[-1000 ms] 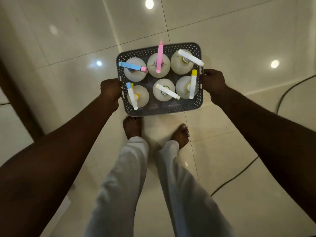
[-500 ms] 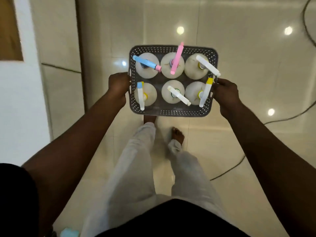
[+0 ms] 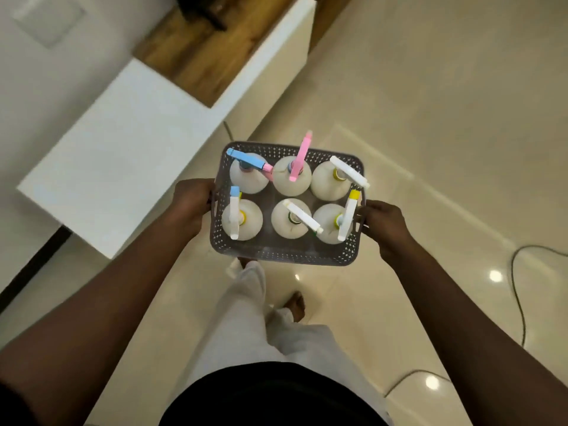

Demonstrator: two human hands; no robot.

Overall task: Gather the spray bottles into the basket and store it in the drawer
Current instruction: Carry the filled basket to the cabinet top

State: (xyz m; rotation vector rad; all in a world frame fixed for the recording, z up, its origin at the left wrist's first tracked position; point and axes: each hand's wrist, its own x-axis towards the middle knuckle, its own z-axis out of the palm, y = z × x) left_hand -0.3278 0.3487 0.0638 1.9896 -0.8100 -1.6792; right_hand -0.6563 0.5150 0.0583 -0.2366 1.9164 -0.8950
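Note:
I carry a grey perforated basket [image 3: 285,256] in front of me, above the floor. Several white spray bottles stand upright inside it in two rows. One at the back left has a blue nozzle [image 3: 247,159], the back middle one a pink nozzle [image 3: 299,159], and a front right one a white nozzle with a yellow tip [image 3: 347,216]. My left hand [image 3: 192,201] grips the basket's left side. My right hand [image 3: 382,222] grips its right side. No drawer front is visible.
A low white cabinet [image 3: 129,167] with a wooden top section [image 3: 212,53] stands at the left, close to the basket. Glossy cream floor tiles spread to the right. A dark cable [image 3: 516,290] lies on the floor at the right. My legs and a bare foot show below the basket.
The view has turned left while I walk: the white cabinet with the wooden top has come into view beside the basket. Both hands keep their grip on the basket.

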